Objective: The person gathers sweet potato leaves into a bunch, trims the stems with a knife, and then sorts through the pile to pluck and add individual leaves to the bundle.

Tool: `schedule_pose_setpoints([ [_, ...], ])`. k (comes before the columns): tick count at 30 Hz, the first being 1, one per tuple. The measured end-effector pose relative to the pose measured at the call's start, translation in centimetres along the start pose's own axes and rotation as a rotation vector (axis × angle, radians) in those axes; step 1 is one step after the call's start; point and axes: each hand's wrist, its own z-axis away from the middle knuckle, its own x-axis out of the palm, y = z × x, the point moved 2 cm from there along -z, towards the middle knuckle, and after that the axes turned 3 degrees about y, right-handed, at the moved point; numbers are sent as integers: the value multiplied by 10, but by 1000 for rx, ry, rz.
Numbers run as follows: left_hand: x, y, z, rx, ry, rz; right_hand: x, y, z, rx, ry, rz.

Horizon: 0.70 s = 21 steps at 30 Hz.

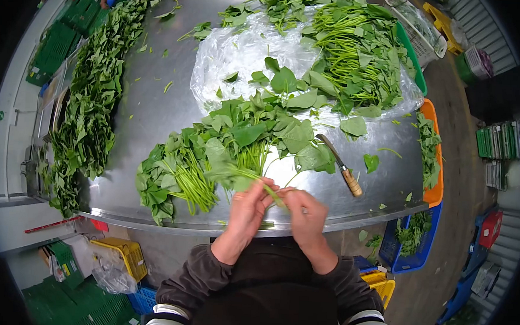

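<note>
Green leafy stem [244, 174] pinched between both hands, no writing legible

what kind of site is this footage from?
Likely a vegetable packing or prep facility: a large steel table heaped with leafy greens, plastic crates stacked around it, and a knife beside the person's hands.

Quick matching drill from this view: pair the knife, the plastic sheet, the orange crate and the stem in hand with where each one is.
Things:
1. knife
2. plastic sheet
3. orange crate
4. leafy stem

Places:
a. at the table's right edge
b. pinched between left hand and right hand
c. flat on the steel, right of the near pile
d. spread under the far greens

Pairs: 1-c, 2-d, 3-a, 4-b
</note>
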Motion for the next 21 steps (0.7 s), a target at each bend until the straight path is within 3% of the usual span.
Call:
schedule_pose_setpoints([
  [1,-1,9,-2,-2,2,2,-7,1,-3,2,-1,2],
  [3,-17,48,-5,212,140,81,-29,11,-15,413,303,-579],
  [4,-29,64,-5,267,107,142,-32,12,-21,414,306,-576],
  [6,-53,90,-5,317,39,227,-29,18,-30,638,186,-686],
  [7,-50,99,-3,314,5,251,-22,22,-31,636,190,-686],
  [8,-46,100,-2,287,192,315,-4,29,-31,601,-74,-246],
  [9,-48,97,-3,285,188,313,13,37,-29,541,-329,196],
  [11,-52,86,-7,85,29,314,41,63,-29,593,-345,51],
  [13,-36,70,-1,-21,94,157,50,77,-28,644,-362,-93],
  [15,-24,56,2,-64,-152,22,43,78,-32,433,-188,-140],
  [16,-13,50,1,-60,-158,29,33,59,-35,258,-133,-55],
  [18,10,46,-3,32,-6,-297,16,16,-37,210,-79,-137],
  [19,10,43,-11,40,-15,-292,8,4,-39,167,-20,-227],
  [21,0,32,-30,70,134,-326,-7,17,-42,186,-32,-121],
])
